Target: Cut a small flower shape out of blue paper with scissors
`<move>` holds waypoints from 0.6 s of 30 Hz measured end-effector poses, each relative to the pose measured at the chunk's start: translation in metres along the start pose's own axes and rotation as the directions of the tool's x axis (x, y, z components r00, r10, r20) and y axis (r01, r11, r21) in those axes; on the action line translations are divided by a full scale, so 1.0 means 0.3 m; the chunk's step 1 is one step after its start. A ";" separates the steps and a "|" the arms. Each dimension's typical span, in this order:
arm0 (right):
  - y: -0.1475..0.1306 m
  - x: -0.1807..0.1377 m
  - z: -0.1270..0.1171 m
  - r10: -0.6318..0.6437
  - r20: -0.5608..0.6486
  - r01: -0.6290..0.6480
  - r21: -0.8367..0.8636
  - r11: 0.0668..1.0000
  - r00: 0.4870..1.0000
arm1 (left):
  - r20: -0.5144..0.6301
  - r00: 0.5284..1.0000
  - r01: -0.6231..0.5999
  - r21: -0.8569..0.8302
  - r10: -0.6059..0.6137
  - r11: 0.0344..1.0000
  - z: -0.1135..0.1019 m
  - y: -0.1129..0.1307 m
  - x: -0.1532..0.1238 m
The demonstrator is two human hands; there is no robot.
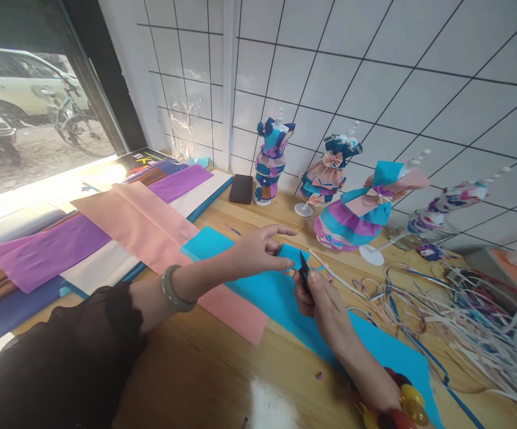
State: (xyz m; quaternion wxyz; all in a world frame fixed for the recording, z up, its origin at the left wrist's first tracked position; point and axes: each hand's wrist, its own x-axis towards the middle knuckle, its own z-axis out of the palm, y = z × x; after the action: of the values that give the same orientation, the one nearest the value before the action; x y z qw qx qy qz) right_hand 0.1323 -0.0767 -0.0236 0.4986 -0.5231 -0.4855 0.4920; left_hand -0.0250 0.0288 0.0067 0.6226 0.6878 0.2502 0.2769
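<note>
Hands: two, left hand (265,251) and right hand (323,295), centre
Black-bladed tool (304,271): one, centre
Small blue piece (290,255): one, centre
Long blue sheet (280,304): one, layers untellable, centre to lower right
Purple stretches (57,250): two, left and upper left
Dress forms (332,167): four, upper centre to right
Phone (241,189): one, upper centre
Bangle (169,292): one, lower left
Bead bracelet (413,396): one, lower right
Ribbons (500,339): too tangled to count, right

Blue piece (293,254) is small; black scissors (304,271) cross it.
</note>
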 end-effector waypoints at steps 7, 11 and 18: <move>0.003 0.002 -0.002 0.001 -0.005 -0.001 -0.009 1.000 1.000 | 0.013 1.000 0.005 -0.027 -0.004 1.000 -0.006 0.004 0.005; 0.002 0.003 -0.002 -0.002 0.005 0.002 -0.004 1.000 1.000 | 0.020 1.000 0.025 -0.061 -0.024 0.998 -0.010 0.010 0.005; -0.004 0.001 -0.005 -0.003 0.033 0.004 -0.010 1.000 0.999 | 0.029 0.999 0.035 -0.101 -0.032 0.994 -0.018 0.010 0.006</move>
State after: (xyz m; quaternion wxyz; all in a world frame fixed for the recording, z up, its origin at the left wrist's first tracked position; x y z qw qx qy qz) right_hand 0.1339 -0.0764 -0.0224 0.4888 -0.5167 -0.4969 0.4972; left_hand -0.0274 0.0335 0.0103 0.6646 0.6549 0.2386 0.2693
